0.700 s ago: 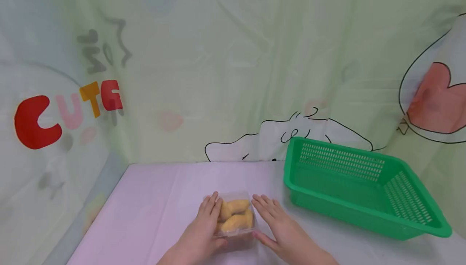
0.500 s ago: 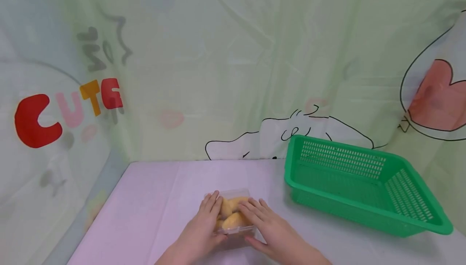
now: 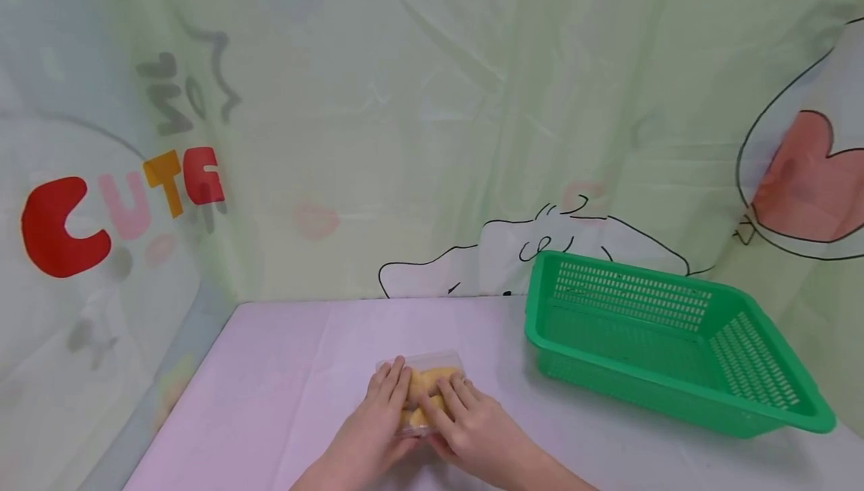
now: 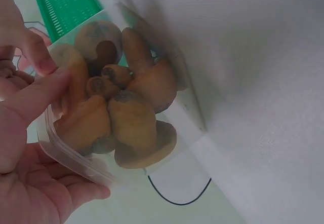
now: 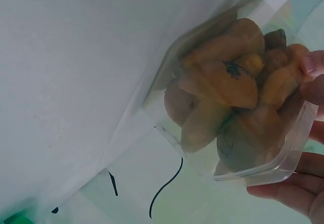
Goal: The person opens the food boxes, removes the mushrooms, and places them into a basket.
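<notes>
A clear plastic box (image 3: 437,360) near the table's front holds several yellow-brown mushroom-shaped pieces (image 3: 425,381). In the left wrist view, rounded caps and thick stems (image 4: 132,120) show through the wall. My left hand (image 3: 364,427) holds the box's left side, fingers along the top and thumb on the near wall. My right hand (image 3: 482,431) lies across the right part of the top with its thumb also at the near wall. In the right wrist view its fingers (image 5: 288,189) reach along the rim. The two thumbs meet in the left wrist view.
A green perforated plastic basket (image 3: 634,335) stands to the right of the box on the pale table (image 3: 290,371). Behind the table hangs a light green printed curtain (image 3: 378,116), which also covers the left side.
My right hand has moved left, from beside the box onto its top, and now covers much of the contents. The left hand has stayed on the left side. The basket has not moved.
</notes>
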Available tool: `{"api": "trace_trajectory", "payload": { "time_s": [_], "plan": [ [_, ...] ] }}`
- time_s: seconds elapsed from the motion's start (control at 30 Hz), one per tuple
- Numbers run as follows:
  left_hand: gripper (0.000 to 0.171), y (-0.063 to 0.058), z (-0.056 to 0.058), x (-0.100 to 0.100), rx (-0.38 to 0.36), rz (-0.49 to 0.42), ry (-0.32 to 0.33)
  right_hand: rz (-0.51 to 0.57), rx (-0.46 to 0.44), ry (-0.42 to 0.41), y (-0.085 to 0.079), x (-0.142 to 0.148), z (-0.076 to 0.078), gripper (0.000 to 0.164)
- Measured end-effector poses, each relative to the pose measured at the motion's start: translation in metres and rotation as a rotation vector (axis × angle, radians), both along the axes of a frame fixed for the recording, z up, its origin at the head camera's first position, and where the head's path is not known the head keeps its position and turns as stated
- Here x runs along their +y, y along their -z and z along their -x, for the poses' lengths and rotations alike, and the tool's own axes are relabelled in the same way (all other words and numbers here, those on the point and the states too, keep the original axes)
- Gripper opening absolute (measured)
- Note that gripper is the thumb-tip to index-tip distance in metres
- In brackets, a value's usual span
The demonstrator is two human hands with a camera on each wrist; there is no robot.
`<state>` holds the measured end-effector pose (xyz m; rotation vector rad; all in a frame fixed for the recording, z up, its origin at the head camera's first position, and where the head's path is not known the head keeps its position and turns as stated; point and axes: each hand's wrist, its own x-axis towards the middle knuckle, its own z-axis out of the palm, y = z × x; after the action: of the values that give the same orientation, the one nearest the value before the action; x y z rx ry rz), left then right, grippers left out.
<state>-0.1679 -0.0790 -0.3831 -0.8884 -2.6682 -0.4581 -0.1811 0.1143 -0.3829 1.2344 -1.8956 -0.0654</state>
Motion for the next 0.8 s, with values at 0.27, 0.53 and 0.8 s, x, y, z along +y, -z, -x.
{"api": "trace_trajectory", "payload": {
  "time_s": [0.27,0.53,0.8],
  "plan": [
    [0.078,0.0005,-0.0016,-0.0017,-0.023,-0.012,-0.001,-0.202,0.175,0.031,-0.0061,-0.0032,0.0003,0.053],
    [0.080,0.0034,-0.0006,-0.0029,-0.042,-0.046,0.003,-0.320,0.252,0.060,-0.0061,-0.0040,0.0011,0.060],
    [0.081,0.0061,0.0003,-0.0003,-0.026,-0.040,-0.014,-0.285,0.279,0.032,-0.0052,-0.0031,0.0003,0.052]
  ]
}}
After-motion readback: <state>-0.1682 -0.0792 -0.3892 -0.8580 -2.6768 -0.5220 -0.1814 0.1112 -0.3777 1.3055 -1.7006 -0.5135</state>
